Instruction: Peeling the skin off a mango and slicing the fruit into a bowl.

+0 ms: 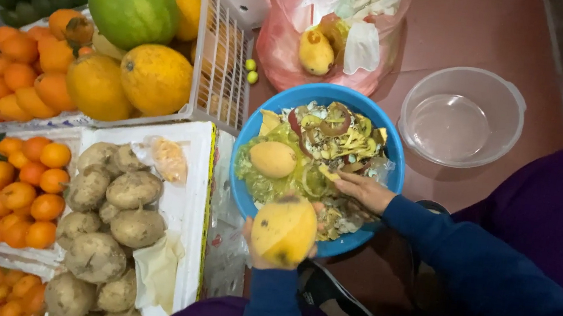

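**Risk of a slipping fruit above a full bowl**

Gripped in the left hand (269, 252), fingers closed around from below: a yellow mango (284, 230) with dark spots, held just above the near rim of the blue bowl (253, 130). Only fingertips visible at the sides of the fruit, the palm hidden behind it.

Resting inside the bowl, on the heap of peels (340, 140): the right hand (365, 190), fingers bent downward and touching the scraps. Cannot tell whether pinching a piece or only lying on it; no blade seen.

Possible troubles, as a judgement:

- Wet, smooth skin and a grip from below only. Likely enough to slide out and drop onto the peels or past the rim to the floor.
- Bowl already piled high, with a second mango (273, 158) lying among the scraps. Easy to push peels over the edge with the right hand.
- Bowl standing close to the white crate of potatoes (107, 226) and near the pink bag (287, 46). Little room for the elbows, so easy to knock.
- Clear plastic bowl (461, 115) well apart on the right. Long reach across the heap if needed.
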